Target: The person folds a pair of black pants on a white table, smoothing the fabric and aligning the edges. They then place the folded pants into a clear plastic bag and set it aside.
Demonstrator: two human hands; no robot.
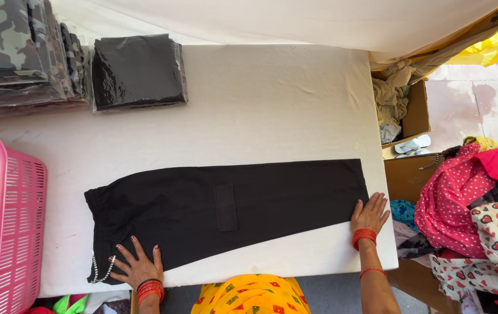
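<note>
While the pink slatted basket (19,232) stands at the far left, the left hand (138,266) presses flat, fingers spread, on the waistband end of the black trousers (225,206). They lie folded lengthwise on the white cloth surface (249,110), apparently matte cotton, not yet folded crosswise. The right hand (370,214) rests open-palmed on the hem.

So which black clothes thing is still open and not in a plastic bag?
The long black trousers lying flat on the white table under both hands. The other black garment, at the far left, is folded square inside shiny plastic.
</note>
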